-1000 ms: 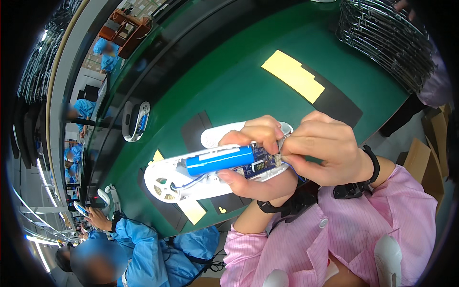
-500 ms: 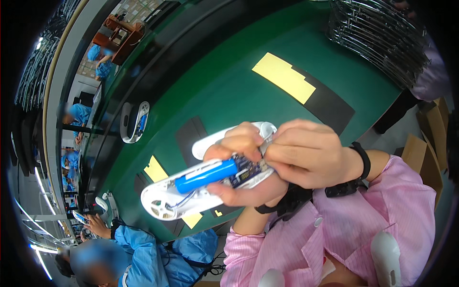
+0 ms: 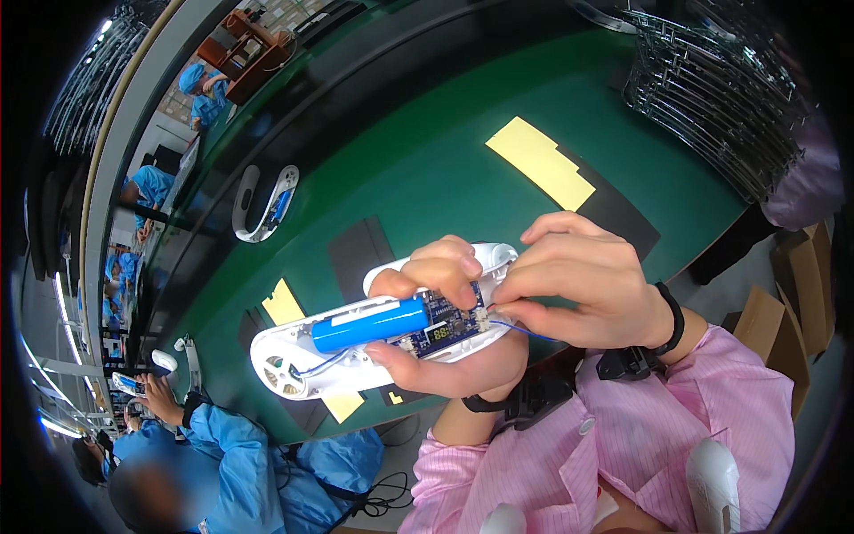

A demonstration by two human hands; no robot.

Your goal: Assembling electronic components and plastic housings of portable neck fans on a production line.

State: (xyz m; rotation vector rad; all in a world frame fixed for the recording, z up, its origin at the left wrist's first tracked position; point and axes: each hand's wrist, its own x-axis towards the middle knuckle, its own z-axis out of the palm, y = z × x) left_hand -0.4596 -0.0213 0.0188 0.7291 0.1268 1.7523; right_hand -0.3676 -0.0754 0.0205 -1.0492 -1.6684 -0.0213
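Observation:
My left hand is closed around a long white plastic housing, thumb below and fingers above. Inside the housing lie a blue cylindrical battery and a dark blue circuit board with a small digit display. A round slotted grille fills its left end. At the board's right end, my right hand pinches a thin wire; a blue wire runs out under its fingers. Behind my left fingers shows another white shell, partly hidden; whether it touches the housing I cannot tell.
Yellow sheets and dark foam pieces lie on the green table. Another opened white housing stands farther left. Metal racks are at the far right, cardboard boxes below. A co-worker in blue sits close at left.
My right hand's fingers have opened up somewhat and drawn slightly off the board, uncovering its right end and the blue wire. My left hand keeps its hold; the housing lies a little flatter.

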